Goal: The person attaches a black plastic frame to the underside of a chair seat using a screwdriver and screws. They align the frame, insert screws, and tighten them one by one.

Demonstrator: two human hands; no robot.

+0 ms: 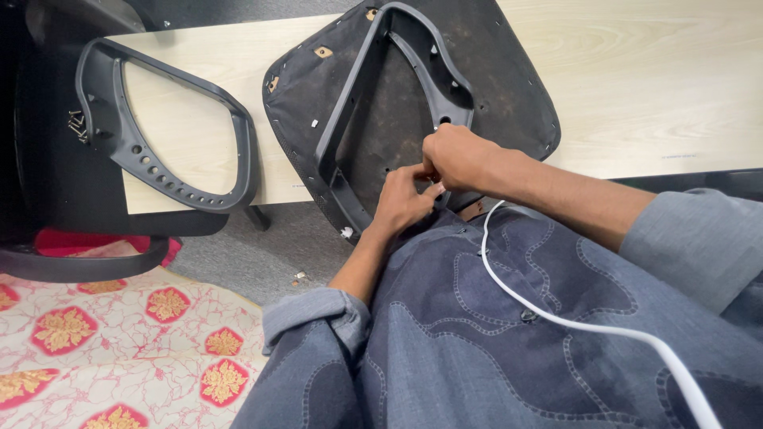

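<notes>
Your left hand (pixel 401 200) and right hand (pixel 455 156) meet at the lower edge of a dark chair seat pan (pixel 509 87) lying upside down on the pale wood surface (pixel 652 79). Both hands have fingers pinched closed on something too small to tell. A second black frame (pixel 135 143) lies well apart to the left.

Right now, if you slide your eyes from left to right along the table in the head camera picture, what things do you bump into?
Little pile of screws → loose grey plastic frame → dark seat pad with a second frame on it, where the left hand and right hand meet → bare light wooden table.
</notes>
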